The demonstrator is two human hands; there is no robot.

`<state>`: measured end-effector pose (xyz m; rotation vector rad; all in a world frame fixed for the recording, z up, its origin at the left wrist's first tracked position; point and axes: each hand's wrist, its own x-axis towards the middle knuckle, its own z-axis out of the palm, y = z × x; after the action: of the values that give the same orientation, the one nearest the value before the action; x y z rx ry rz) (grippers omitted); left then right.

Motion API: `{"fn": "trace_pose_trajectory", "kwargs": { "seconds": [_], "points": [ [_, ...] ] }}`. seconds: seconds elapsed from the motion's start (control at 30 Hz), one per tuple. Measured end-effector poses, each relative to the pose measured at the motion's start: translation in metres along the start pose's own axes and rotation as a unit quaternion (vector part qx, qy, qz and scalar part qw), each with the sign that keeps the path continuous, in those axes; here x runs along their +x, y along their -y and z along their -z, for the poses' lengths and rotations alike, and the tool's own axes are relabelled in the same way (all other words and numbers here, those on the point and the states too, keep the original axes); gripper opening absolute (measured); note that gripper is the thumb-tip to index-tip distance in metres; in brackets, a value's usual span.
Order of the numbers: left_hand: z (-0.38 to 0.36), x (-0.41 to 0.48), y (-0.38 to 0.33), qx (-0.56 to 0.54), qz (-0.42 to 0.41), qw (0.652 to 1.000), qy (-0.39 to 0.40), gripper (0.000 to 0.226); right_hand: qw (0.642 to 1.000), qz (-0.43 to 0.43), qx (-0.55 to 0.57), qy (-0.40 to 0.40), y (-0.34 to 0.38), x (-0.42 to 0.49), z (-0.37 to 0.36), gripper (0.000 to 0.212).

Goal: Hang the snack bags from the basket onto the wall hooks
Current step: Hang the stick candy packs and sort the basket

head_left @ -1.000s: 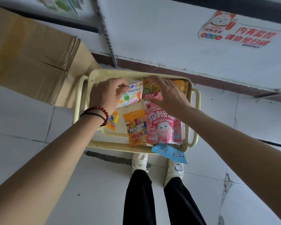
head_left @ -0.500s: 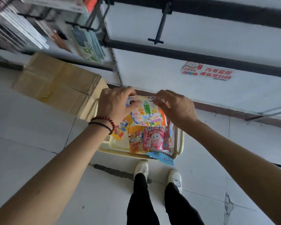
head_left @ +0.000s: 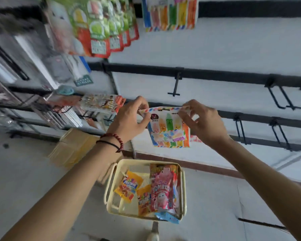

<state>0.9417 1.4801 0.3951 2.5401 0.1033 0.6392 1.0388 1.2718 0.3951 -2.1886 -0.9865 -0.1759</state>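
A white snack bag (head_left: 169, 129) printed with coloured candy sticks hangs between my hands in front of the wall. My left hand (head_left: 130, 119) pinches its top left corner and my right hand (head_left: 203, 120) pinches its top right corner. Just above it an empty black hook (head_left: 175, 85) sticks out from a black rail. On the floor below stands the cream basket (head_left: 109, 186), holding a pink bag (head_left: 162, 190), two yellow-orange bags (head_left: 128, 186) and a blue packet (head_left: 167, 218) at its near edge.
More bare hooks (head_left: 281, 98) line the rails to the right. A matching striped bag (head_left: 170, 13) and green-red bags (head_left: 97, 26) hang higher up. Stocked racks (head_left: 24, 94) fill the left, with a cardboard box (head_left: 73, 146) on the floor beneath them.
Both hands lifted the striped bag out of the basket and up to the wall rails. The view tilted up, bringing the hooks and hung bags into sight.
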Motion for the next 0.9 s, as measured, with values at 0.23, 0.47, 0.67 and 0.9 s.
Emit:
{"fn": "trace_pose_trajectory", "kwargs": {
  "seconds": [0.23,0.47,0.67,0.9],
  "points": [
    [0.071,0.057,-0.046,0.009,-0.060,0.997,-0.048,0.014,0.997,0.019,0.002,-0.075,0.048,0.043,0.064,0.022],
    [0.123,0.105,-0.091,-0.034,-0.088,0.982,-0.164,0.019,0.987,0.009,0.046,-0.153,0.092,0.090,0.123,0.021],
    [0.153,0.139,-0.112,-0.046,-0.077,0.968,-0.236,0.020,0.984,0.014,0.037,-0.174,0.120,0.126,0.160,0.024],
    [0.182,0.173,-0.115,-0.051,-0.059,0.957,-0.280,0.021,0.981,0.022,0.056,-0.184,0.147,0.163,0.181,0.024]
  ]
}}
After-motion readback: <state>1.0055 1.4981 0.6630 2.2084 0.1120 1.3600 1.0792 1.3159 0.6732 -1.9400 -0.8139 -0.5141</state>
